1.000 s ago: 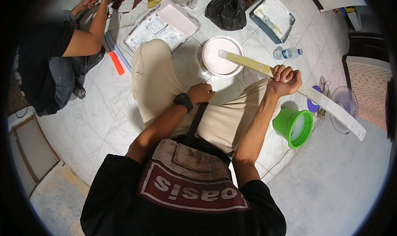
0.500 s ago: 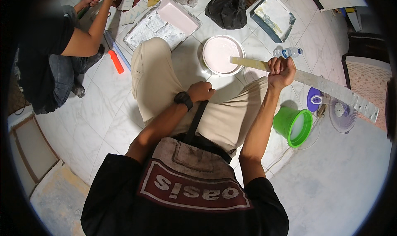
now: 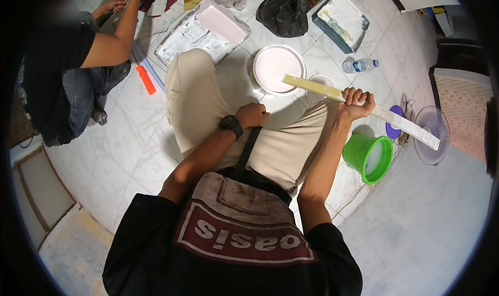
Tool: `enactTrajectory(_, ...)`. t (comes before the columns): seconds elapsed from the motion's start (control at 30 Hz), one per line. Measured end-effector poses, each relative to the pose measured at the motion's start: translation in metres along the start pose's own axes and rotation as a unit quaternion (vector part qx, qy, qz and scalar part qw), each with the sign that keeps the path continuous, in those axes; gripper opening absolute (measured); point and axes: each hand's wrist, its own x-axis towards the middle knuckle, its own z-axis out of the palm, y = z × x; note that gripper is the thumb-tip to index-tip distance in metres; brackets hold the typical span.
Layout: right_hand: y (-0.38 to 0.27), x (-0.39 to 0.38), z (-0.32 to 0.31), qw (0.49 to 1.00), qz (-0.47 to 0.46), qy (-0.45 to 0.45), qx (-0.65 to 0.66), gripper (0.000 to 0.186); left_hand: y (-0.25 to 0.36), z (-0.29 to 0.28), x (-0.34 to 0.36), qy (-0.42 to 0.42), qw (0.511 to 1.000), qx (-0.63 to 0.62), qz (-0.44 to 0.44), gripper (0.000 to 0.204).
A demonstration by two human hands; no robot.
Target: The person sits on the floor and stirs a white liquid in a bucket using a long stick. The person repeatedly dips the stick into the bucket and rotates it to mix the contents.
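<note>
The left hand (image 3: 251,115) lies by the tan pants (image 3: 193,88). Its fingertips are tucked away, so I cannot tell if that grip is spread or pressed together. The right hand's (image 3: 357,103) grip is closed around the middle of a long flat stick (image 3: 314,88), and the fingers cover that part. If it slips, the stick could drop and splash paint on the pants.

The green bucket (image 3: 356,153) sits near the right arm; a wide swing might bump it.

One end of the stick is over the pink paint (image 3: 275,67) in the white tub (image 3: 256,70). I cannot tell if it dips in. A hard push on the rim could tip the tub. A round thing (image 3: 322,79) under the stick is partly hidden.

The stick's other end covers part of the fan (image 3: 434,120) and might knock it.

Farther off, another person's hand (image 3: 113,5) holds something too small to make out.
</note>
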Motion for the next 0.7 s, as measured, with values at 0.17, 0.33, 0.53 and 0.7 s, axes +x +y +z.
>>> enactTrajectory(0.17, -0.028, 0.012, -0.009, 1.0, -0.018, 0.014, 0.015, 0.036, 0.003, -0.001, 0.002, -0.005, 1.0, -0.009, -0.004, 0.038)
enactTrajectory(0.33, -0.061, 0.015, 0.009, 0.998, -0.043, -0.037, 0.002, 0.035, 0.002, 0.001, 0.003, -0.002, 1.0, -0.009, -0.005, 0.037)
enactTrajectory(0.53, -0.102, 0.002, 0.07, 0.987, -0.069, -0.136, -0.043, 0.036, 0.001, 0.002, 0.002, 0.021, 1.0, -0.017, 0.013, 0.035)
enactTrajectory(0.7, -0.13, -0.018, 0.117, 0.968, -0.083, -0.221, -0.085, 0.037, 0.002, 0.002, 0.003, 0.03, 0.999, -0.012, 0.014, 0.032)
